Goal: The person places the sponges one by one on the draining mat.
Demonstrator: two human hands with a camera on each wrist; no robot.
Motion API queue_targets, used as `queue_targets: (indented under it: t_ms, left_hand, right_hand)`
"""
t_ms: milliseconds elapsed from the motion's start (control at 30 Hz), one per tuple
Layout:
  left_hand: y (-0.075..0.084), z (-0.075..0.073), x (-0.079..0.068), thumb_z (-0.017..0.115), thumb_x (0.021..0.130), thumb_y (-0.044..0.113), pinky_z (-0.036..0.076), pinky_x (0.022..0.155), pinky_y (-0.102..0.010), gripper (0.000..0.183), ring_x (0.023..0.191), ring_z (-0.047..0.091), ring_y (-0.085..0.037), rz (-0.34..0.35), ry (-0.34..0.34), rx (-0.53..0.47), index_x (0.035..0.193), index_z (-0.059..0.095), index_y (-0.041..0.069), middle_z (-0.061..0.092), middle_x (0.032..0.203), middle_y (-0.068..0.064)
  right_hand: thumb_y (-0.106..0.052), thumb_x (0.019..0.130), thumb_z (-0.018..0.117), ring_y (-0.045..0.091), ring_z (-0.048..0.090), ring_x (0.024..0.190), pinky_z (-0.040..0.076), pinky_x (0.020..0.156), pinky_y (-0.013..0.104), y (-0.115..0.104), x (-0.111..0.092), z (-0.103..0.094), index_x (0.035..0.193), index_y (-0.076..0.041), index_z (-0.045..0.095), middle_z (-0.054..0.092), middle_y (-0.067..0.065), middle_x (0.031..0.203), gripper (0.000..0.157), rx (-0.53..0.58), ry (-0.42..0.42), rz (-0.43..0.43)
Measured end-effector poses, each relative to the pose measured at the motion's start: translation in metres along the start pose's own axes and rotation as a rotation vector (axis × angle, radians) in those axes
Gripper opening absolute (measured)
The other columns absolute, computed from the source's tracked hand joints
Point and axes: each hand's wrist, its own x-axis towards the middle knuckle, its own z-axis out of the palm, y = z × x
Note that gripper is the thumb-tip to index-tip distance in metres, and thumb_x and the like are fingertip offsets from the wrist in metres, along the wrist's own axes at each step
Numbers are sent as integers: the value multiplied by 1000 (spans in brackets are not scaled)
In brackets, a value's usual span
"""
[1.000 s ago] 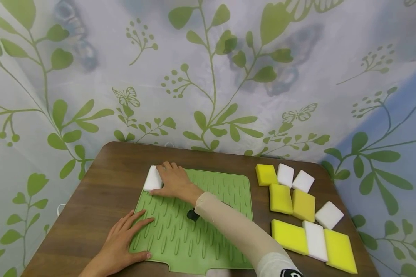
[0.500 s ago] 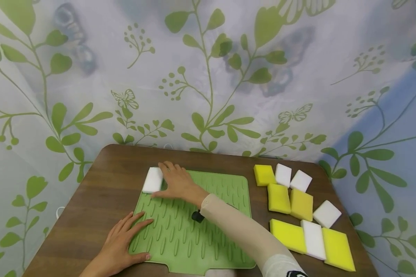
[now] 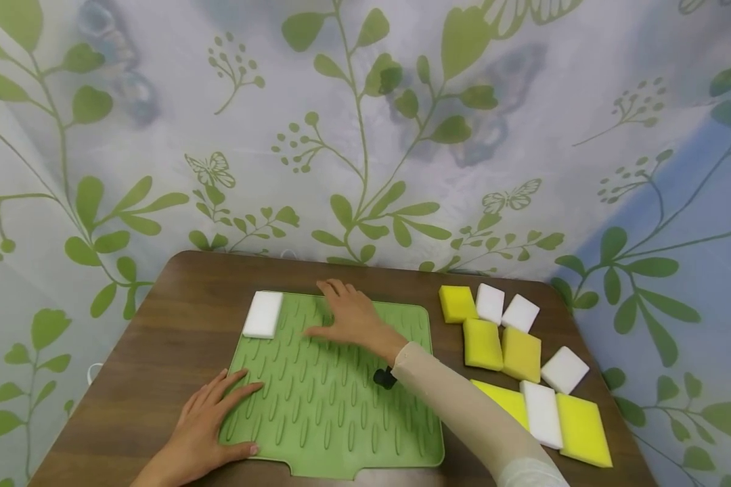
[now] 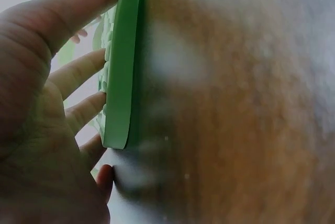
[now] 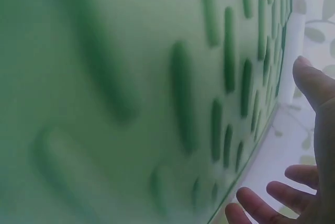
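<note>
A green ridged mat (image 3: 323, 406) lies on the wooden table, and a white sponge block (image 3: 263, 314) sits flat on its far left corner. My right hand (image 3: 356, 316) hovers over the far part of the mat, to the right of that block, its fingers spread and holding nothing. In the right wrist view the right hand (image 5: 293, 187) shows a bare palm side, apart from the mat. My left hand (image 3: 204, 423) rests with spread fingers on the mat's left edge. The left wrist view has its thumb and fingers (image 4: 84, 72) touching the mat's rim (image 4: 123, 67).
On the right of the table (image 3: 137, 352) lie several yellow sponges (image 3: 482, 343) and several white blocks (image 3: 542, 412), some touching each other. My right forearm covers part of one yellow sponge. A patterned curtain (image 3: 365, 135) hangs behind the table's far edge.
My right hand has let go of the white block at the mat's far left corner and moved right, away from it. My left hand has stayed on the mat's edge.
</note>
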Motion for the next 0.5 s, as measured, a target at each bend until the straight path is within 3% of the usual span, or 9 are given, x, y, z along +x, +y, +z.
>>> queue_targets:
  t_ms: [500]
  left_hand:
    - [3,0,3,94,72,64,28,108,-73,94,155,34,-51,0,-5,20,154,56,39,44,168,-5]
  right_hand:
    - [-81,89,68,37,52,147,56,108,57,65,-37,-18,168,-21,36,42,6,169,105,17,60,131]
